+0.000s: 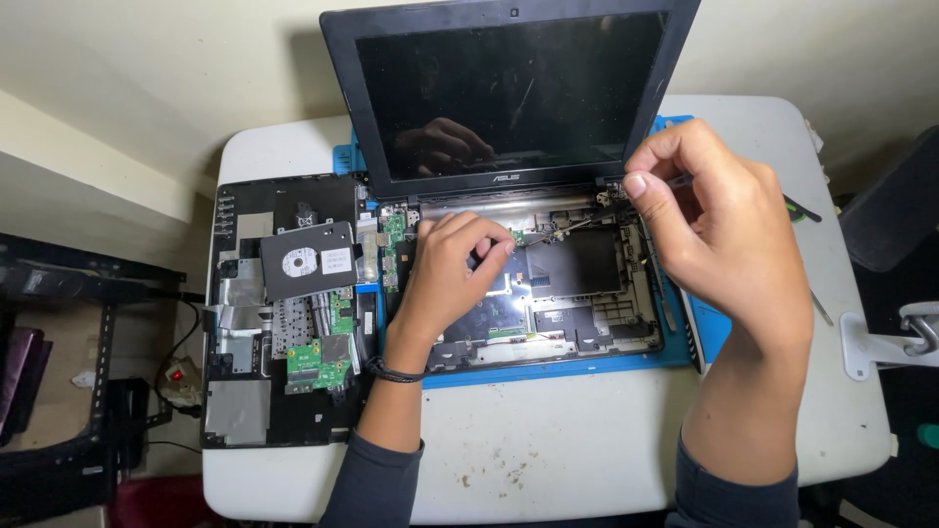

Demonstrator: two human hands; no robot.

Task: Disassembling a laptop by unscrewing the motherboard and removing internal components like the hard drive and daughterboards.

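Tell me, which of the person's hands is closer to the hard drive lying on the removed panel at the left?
Left. The left hand rests inside the opened laptop base, just right of the hard drive. The right hand is far off by the right hinge.

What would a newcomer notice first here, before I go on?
The opened laptop at the middle of the white table, its dark screen upright and its insides bare. Both hands work inside it: the left hand on the boards, the right hand pinching a thin tool near the hinge. Left of it lies the removed cover with a hard drive.
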